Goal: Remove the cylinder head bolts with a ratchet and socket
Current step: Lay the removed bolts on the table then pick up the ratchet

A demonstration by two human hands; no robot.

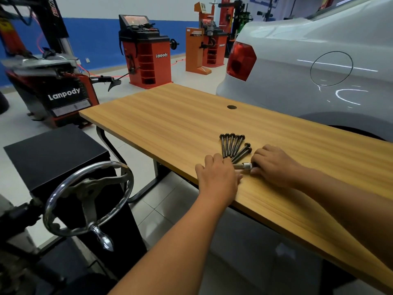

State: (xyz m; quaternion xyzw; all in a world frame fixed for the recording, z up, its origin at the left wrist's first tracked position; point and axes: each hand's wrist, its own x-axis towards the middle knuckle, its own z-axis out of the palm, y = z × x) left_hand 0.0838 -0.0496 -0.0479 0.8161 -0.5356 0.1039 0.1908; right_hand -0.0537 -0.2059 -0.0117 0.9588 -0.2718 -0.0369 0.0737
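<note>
Socket (246, 166) flat on worktop (170, 116), long axis 3-to-9 o'clock, bit end toward 9, right hand (274, 165) grip pinching it, left hand (219, 175) grip loosely spread, empty, bolts (232, 145) at 12.

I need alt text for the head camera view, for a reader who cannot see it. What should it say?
Two bare hands rest on a wooden table beside a row of long dark bolts; the right hand grips a silver socket tool, and the left hand lies next to it. A white car stands behind the table, with orange workshop machines beyond.
</note>
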